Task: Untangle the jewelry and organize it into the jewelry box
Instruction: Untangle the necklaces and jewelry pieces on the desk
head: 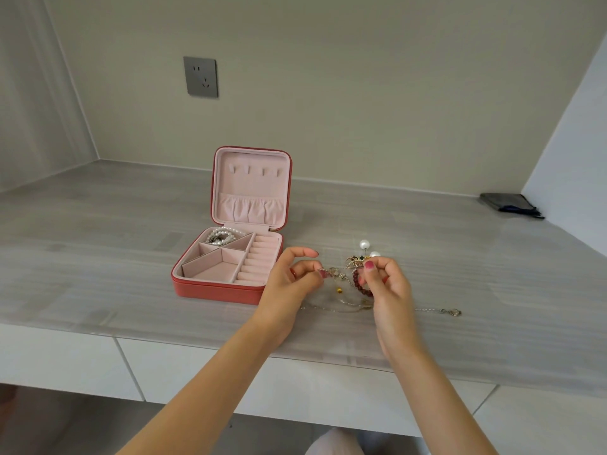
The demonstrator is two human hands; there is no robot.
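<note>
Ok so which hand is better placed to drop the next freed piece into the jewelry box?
Probably the left hand: it is right beside the open jewelry box, while the right hand is farther away.

Jewelry box [210,285] on countertop [98,257], left of centre, lid upright behind tray. Pearl strand [224,234] in box's rear-left compartment. Left hand [290,284] just right of box; right hand [387,287] further right. Tangled jewelry [348,274] between hands, above countertop. Chain [440,311] on countertop, right of right hand. Pouch [507,204] far right, at rear. Wall socket [201,76] above and behind box.
</note>
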